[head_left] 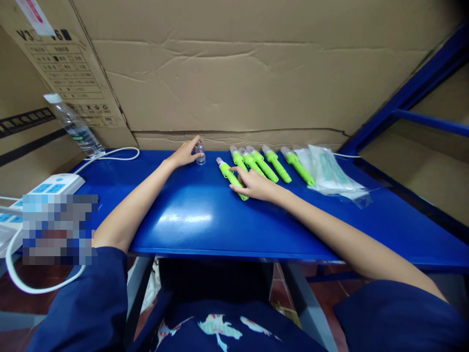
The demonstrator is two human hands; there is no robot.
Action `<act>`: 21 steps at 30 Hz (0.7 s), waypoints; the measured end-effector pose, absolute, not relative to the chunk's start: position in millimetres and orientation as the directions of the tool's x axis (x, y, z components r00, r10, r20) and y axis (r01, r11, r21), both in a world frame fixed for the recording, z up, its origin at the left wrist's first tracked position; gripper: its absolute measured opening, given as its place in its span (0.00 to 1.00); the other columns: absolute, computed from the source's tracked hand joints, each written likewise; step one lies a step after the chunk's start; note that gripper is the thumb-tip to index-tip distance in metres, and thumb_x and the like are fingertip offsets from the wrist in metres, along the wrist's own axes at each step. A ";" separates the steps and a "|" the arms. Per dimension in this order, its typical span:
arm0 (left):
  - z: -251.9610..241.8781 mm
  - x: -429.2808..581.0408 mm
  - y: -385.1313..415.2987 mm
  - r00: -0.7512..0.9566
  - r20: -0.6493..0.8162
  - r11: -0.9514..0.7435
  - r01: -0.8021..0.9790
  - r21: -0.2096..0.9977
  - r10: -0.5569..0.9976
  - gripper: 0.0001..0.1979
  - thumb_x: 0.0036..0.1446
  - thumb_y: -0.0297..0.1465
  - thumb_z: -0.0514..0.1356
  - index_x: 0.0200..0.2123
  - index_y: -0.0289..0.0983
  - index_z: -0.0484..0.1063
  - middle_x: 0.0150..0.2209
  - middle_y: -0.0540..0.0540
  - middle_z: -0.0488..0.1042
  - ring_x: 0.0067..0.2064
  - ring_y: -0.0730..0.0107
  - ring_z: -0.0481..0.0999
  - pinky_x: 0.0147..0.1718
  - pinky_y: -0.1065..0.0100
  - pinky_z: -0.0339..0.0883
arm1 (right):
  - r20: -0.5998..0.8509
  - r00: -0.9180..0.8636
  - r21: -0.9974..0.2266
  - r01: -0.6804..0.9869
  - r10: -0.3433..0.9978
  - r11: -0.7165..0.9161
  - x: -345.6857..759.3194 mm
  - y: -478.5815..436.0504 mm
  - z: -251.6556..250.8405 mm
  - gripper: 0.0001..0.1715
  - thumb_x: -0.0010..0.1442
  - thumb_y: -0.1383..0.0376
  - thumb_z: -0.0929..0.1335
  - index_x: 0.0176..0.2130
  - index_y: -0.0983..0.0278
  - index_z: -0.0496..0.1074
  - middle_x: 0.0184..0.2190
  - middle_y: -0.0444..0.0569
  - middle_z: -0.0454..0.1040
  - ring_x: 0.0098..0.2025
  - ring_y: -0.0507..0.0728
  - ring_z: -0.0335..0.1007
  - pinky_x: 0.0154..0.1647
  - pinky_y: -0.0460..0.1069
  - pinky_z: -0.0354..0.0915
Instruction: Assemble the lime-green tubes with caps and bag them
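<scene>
On the blue table (190, 215), my left hand (185, 153) reaches to the back edge and pinches a small clear cap (200, 155) that stands on the surface. My right hand (254, 185) rests on a green pen-shaped device (231, 177) lying at the left end of a row; its fingers curl over the device's lower part. Several more green devices (271, 165) lie side by side to the right, their clear tips pointing away from me.
Clear plastic packets (331, 173) lie at the right end of the row. A plastic water bottle (75, 126) leans at the far left beside a white power strip (54, 185) with its cable. Cardboard boxes (234, 73) wall off the back. A blue metal frame (414, 93) rises at right.
</scene>
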State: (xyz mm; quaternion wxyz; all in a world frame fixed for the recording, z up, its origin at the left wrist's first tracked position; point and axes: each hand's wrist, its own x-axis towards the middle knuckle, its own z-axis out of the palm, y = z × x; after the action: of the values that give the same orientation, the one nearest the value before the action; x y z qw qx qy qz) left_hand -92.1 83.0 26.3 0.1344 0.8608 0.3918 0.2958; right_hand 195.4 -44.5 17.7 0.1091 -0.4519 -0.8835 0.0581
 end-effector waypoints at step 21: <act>32.5 -87.6 76.9 0.282 0.014 -0.026 0.038 0.999 0.959 0.10 0.58 0.26 0.68 0.40 0.37 0.69 0.34 0.48 0.79 0.34 0.74 0.79 0.42 0.67 0.71 | 0.320 -0.650 -0.134 0.688 0.689 0.713 193.8 -41.9 7.0 0.34 0.67 0.59 0.63 0.66 0.72 0.56 0.29 0.48 0.74 0.31 0.61 0.70 0.41 0.53 0.63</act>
State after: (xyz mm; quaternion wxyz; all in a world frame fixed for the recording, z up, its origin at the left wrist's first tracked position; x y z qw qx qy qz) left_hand -87.6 76.9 32.5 0.5506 0.5815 0.4288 0.4182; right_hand 193.8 -41.9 7.0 0.1764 -0.3790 -0.9084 0.0004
